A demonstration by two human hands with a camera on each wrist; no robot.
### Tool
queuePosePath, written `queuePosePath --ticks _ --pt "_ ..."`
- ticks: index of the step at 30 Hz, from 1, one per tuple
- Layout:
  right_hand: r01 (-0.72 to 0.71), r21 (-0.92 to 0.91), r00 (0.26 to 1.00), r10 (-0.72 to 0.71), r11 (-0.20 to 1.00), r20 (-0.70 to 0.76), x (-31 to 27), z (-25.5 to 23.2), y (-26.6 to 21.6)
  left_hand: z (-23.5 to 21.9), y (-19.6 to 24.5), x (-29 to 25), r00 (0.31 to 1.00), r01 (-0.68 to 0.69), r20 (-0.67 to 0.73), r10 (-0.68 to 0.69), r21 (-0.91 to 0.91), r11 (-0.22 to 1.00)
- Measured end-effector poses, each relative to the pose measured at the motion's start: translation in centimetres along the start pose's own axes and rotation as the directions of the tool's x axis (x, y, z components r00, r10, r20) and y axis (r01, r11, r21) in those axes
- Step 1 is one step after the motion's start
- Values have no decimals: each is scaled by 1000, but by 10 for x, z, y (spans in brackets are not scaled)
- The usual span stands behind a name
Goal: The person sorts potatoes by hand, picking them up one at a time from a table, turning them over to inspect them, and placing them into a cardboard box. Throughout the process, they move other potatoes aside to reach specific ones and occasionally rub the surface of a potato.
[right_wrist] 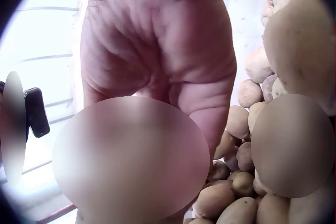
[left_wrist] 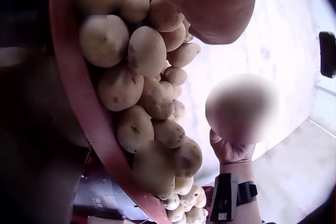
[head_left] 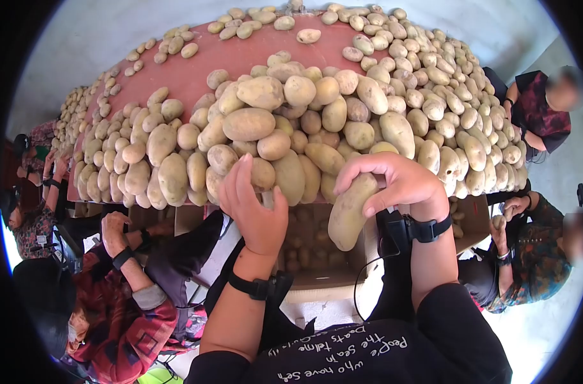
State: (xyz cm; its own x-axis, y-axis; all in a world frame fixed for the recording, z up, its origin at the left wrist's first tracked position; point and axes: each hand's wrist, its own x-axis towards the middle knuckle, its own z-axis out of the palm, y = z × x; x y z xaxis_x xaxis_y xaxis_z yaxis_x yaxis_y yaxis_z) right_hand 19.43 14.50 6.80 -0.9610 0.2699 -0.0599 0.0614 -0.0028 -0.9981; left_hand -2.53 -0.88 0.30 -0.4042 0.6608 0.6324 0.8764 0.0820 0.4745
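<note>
The right hand [head_left: 400, 182] gripped a potato [head_left: 352, 214]; the left hand [head_left: 256, 211], open, hovered beside the tabletop's [head_left: 253, 48] heaped potatoes [head_left: 250, 125].

The oval, pale tan potatoes [head_left: 250, 124] have matt skins, mostly smooth, with some speckled or pitted. The broad red counter [head_left: 256, 50] looks smooth with a dull sheen; whether it is metal or plastic cannot be told. The open brown box [head_left: 326, 280] looks like matt cardboard. The black rectangular wrist device [left_wrist: 225, 196] appears smooth plastic, and the black short-sleeved shirt [head_left: 457, 333] is soft, matt cloth.
</note>
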Motion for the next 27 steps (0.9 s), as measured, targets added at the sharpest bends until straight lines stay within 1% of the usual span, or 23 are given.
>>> queuePosePath --ticks 1,2,5,6,9,10,12,15,18,21,24,27 --pt "-28 -7 999 28 1000 47 0 2 0 1 -1 -1 1000 10 21 -10 10 1000" --pt "-36 -123 993 50 992 108 1 1 -3 2 -1 -1 999 21 32 -21 27 999" --pt "-10 -135 982 34 991 184 6 6 1 5 -4 -2 998 27 63 -27 -5 1000" --pt "93 -184 976 -53 978 213 9 6 6 4 -3 0 998 26 63 -26 2 1000" --pt "56 -191 956 2 980 292 12 7 9 7 -8 -2 999 0 51 -1 11 1000" --pt "-29 -102 960 56 994 274 12 8 8 7 -8 -3 998 5 57 -6 5 1000" --pt "-190 79 954 166 979 250 12 11 3 7 -8 -2 998 13 65 -13 -9 1000" --pt "-140 34 966 129 990 226 13 9 3 5 -7 -2 997 30 74 -28 -16 999" --pt "-155 -28 973 157 988 170 16 13 1 6 -8 -3 996 73 56 -69 -62 995" --pt "-129 5 983 128 992 130 20 17 5 6 -11 -5 992 117 54 -110 -138 984" --pt "-88 82 993 81 993 80 24 24 15 2 -8 -5 985 170 54 -161 -288 942" --pt "-86 91 996 85 992 20 32 30 19 -3 -6 -7 995 95 13 -97 -364 927"
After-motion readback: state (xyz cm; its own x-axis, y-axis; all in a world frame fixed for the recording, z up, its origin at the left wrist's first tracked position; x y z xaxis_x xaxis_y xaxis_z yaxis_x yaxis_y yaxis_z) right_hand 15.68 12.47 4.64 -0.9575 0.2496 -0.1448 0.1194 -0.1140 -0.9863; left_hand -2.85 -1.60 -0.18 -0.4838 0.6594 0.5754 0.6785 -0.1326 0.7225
